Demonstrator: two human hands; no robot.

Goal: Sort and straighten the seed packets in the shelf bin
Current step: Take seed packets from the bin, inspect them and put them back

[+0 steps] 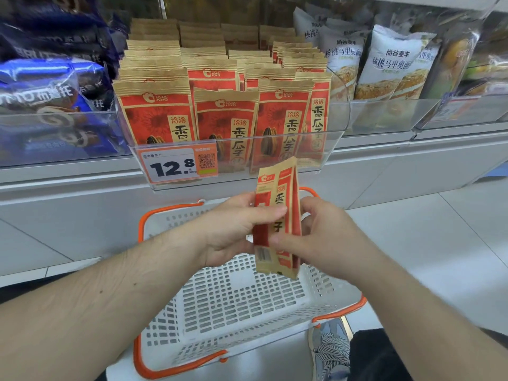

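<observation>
white basket (236,298) on pale tiled floor (439,243) | both grips, left hand (233,229), right hand (324,232), clamp seed packet (277,218) | clear shelf bin (233,149)

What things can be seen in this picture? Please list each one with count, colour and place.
held seed packet: one, red and tan, upright above the basket
seed packets in the bin: many, red and tan, standing in rows
shelf bin: one, clear, middle of the shelf
price tag: one, orange and white, bin front, reads 12.8
blue packs: several, left of the bin
white bags: several, right of the bin
basket: one, white with orange handles, below the hands
shoe: one, patterned, on the floor
left hand: grips the packet's left side
right hand: grips its right side
</observation>
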